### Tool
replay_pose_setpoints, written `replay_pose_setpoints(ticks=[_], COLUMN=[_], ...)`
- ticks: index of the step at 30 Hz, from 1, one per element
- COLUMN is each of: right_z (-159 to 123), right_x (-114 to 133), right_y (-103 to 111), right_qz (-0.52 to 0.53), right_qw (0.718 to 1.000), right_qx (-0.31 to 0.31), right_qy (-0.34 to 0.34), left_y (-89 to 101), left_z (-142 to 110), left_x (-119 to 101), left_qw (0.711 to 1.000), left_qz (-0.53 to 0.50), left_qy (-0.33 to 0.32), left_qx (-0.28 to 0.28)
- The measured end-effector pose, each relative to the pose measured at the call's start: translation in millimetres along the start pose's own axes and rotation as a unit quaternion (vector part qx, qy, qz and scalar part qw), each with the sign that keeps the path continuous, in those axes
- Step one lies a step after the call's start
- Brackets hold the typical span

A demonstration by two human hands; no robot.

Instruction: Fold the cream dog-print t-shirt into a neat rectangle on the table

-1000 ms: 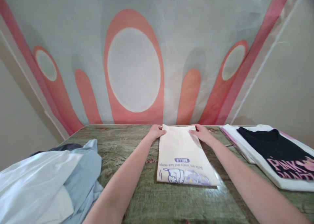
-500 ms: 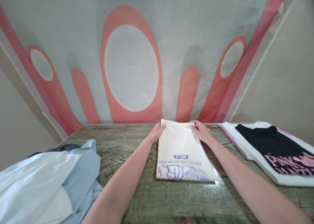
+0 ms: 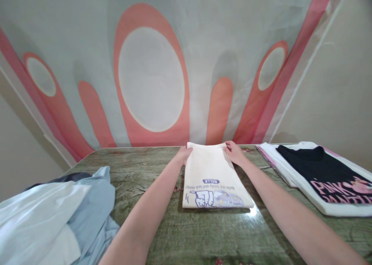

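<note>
A folded cream T-shirt [image 3: 209, 165] lies in front of me, its purple "BELLE" lettering and cartoon print upside down at the near end. My left hand [image 3: 184, 153] is closed on its far left corner. At the far right corner, my right hand [image 3: 234, 152] pinches the cloth between thumb and fingers. The far edge of the shirt is lifted a little off the table, while the near fold rests on it.
The wood-patterned table [image 3: 186, 238] ends at a wall with pink and orange shapes. On the left is a loose heap of white and light blue clothes [image 3: 90, 207]. Folded shirts lie stacked on the right, a black printed T-shirt [image 3: 308, 162] on top.
The view has shifted slightly, so things appear a little further left. Both hands keep the same hold on the shirt's far corners, and its near edge sits slightly higher in view.
</note>
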State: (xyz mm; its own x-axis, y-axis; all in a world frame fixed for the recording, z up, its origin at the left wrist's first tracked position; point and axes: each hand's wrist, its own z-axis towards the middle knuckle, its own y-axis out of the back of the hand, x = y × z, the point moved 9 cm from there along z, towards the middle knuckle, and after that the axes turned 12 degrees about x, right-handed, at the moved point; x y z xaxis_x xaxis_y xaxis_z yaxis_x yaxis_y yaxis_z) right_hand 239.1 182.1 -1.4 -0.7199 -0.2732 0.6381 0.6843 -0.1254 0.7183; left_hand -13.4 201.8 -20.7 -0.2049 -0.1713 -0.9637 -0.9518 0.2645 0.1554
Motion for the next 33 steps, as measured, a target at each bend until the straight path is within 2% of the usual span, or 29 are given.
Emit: replay_pose_setpoints(ticks=[3, 6, 8, 9, 11, 13, 15, 18, 21, 24, 26, 30, 33], right_z=[-1, -5, -8, -9, -12, -14, -15, -18, -19, -20, -23, -26, -26], right_x=[-2, 4, 9, 12, 16, 20, 24, 35, 43, 40, 35, 27, 24], right_y=[-2, 0, 2, 3, 5, 7, 9, 13, 6, -13, -22, -24, -17], right_qz=[0.005, -0.006, -0.016, -0.022, -0.033, -0.041, -0.068, -0.132, -0.171, -0.202, -0.22, -0.231, -0.218], right_qw=[1.0, 1.0, 0.999, 0.999, 0.999, 0.998, 0.997, 0.989, 0.984, 0.974, 0.963, 0.959, 0.968], right_qx=[0.0, -0.007, -0.017, -0.022, -0.031, -0.037, -0.046, -0.059, -0.014, 0.103, 0.155, 0.162, 0.114], right_qy=[-0.008, -0.017, -0.023, -0.024, -0.024, -0.02, -0.007, 0.026, 0.051, 0.03, -0.001, -0.038, -0.041], left_y=[3.8, 11.8, 10.3, 2.5, -26.4, -57.7, -79.4, -94.8, -97.1, -96.7, -96.6, -86.1, -55.9], left_z=[-3, -15, -28, -35, -46, -53, -59, -66, -69, -70, -70, -67, -63], left_x=[-6, -21, -41, -52, -63, -56, -45, -34, -32, -32, -31, -30, -36], left_qw=[0.998, 0.989, 0.968, 0.947, 0.885, 0.828, 0.796, 0.771, 0.757, 0.752, 0.754, 0.778, 0.816], left_qz=[0.054, 0.104, 0.193, 0.262, 0.414, 0.514, 0.557, 0.587, 0.605, 0.611, 0.611, 0.592, 0.544], left_qy=[-0.014, -0.051, -0.114, -0.153, -0.209, -0.22, -0.213, -0.209, -0.21, -0.212, -0.21, -0.197, -0.194], left_qx=[-0.037, -0.089, -0.113, -0.107, -0.049, 0.038, 0.101, 0.134, 0.13, 0.124, 0.119, 0.071, -0.025])
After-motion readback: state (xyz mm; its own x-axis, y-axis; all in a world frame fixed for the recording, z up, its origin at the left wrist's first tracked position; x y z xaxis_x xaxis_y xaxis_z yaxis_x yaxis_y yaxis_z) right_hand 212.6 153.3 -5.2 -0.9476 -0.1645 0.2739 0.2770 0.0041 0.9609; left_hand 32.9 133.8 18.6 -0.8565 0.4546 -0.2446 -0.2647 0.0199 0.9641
